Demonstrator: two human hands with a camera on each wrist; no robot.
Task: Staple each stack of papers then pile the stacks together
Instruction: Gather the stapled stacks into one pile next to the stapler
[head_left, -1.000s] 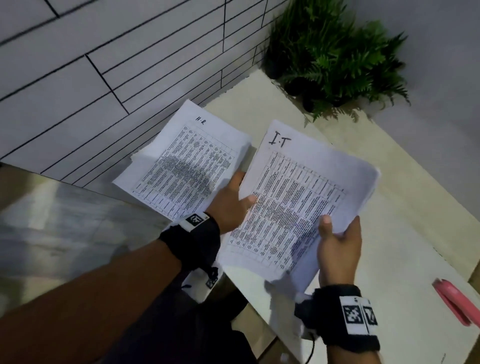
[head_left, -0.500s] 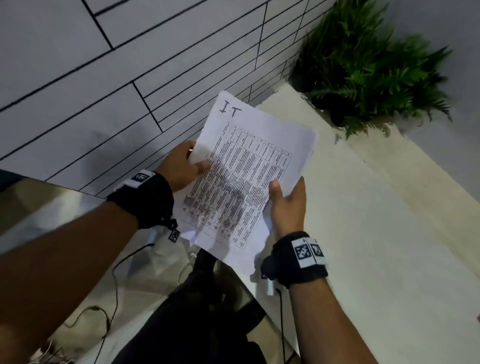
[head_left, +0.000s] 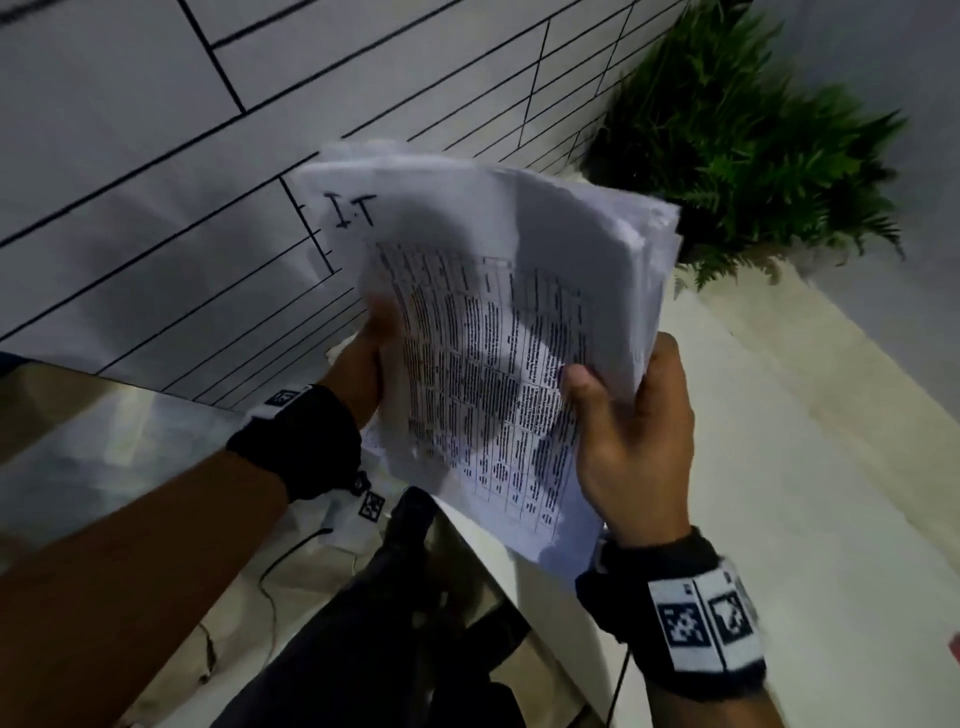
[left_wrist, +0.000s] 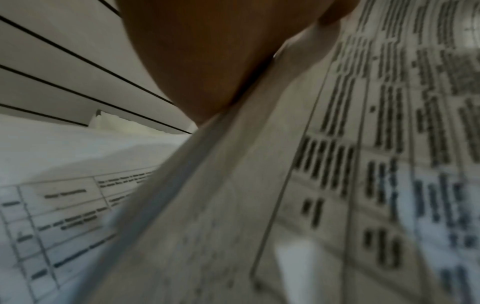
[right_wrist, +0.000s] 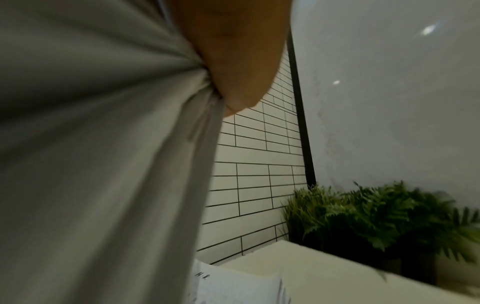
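White printed paper is filling the scene: the thick white stack of table-printed sheets marked "I.T" (head_left: 498, 332) is being held upright above the near edge of the pale table (head_left: 810, 467), with the left hand (head_left: 363, 369) clasping its left edge and the right hand (head_left: 631, 431) pinching its right edge, thumb in front and fingers wrapped behind. The person is probably squaring these sheets up before stapling, so the next move is calling for a stapler, and none is clearly showing beyond a blurred red sliver at the head view's right edge. Counting, two stacks are showing, this one and a second white printed stack marked "H.R" (right_wrist: 233, 288) lying on the table beneath, plus two hands and one green leafy fern plant (head_left: 748, 140).
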